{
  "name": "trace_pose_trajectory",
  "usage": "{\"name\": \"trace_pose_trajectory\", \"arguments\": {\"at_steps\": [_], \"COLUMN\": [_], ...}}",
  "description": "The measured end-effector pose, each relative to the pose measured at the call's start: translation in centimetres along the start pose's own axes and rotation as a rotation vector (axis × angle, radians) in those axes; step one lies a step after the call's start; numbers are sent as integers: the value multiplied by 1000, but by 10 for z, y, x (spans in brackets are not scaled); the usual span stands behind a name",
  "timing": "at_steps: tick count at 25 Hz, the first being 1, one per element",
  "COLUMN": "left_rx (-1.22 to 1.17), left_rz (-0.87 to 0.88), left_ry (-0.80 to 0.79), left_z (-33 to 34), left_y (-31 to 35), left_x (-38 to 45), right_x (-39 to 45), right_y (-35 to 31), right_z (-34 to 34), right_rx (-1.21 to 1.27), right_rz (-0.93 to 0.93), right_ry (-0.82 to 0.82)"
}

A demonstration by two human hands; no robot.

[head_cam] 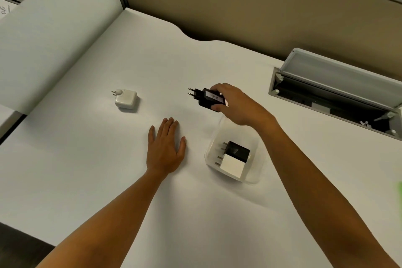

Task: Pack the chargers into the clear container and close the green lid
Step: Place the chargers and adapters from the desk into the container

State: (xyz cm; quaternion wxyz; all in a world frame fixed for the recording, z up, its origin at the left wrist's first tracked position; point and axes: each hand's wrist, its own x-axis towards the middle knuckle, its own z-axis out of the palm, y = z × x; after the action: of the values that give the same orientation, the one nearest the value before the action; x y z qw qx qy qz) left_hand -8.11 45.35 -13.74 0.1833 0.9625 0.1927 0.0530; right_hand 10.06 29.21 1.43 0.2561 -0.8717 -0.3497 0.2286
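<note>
My right hand point(238, 105) grips a black charger point(206, 98) with a white label reading 018, held above the desk just beyond the clear container point(256, 172). Its two round pins point left. Inside the container lie a black charger point(238, 150) and a white charger point(232, 166), side by side with their prongs to the left. A white square charger point(126, 99) sits alone on the desk to the far left. My left hand point(166, 148) rests flat on the desk, left of the container, fingers apart. A sliver of green point(399, 189) shows at the right edge.
The white desk point(87, 180) is bounded by grey partition panels at the left and back. An open cable tray point(330, 93) with a raised flap is sunk into the desk at the right. The desk's front edge runs along the lower left.
</note>
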Motion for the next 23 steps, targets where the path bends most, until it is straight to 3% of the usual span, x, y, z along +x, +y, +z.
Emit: {"name": "trace_pose_trajectory", "arguments": {"at_steps": [4,10,18,23], "left_rx": [0,-1,-8,-11], "left_rz": [14,18,22,24], "left_ry": [23,31,31,31], "left_z": [1,0,1,1], "left_y": [-2,0,0,0], "left_x": [-1,-2,-2,-2], "right_x": [-66,-90,-85,-85], "right_y": [16,44,49,52], "right_z": [-14,18,51,49], "right_rx": [-49,-423,-507,-437], "right_rz": [114,350,372,375], "right_ry": [-22,1,15,15]}}
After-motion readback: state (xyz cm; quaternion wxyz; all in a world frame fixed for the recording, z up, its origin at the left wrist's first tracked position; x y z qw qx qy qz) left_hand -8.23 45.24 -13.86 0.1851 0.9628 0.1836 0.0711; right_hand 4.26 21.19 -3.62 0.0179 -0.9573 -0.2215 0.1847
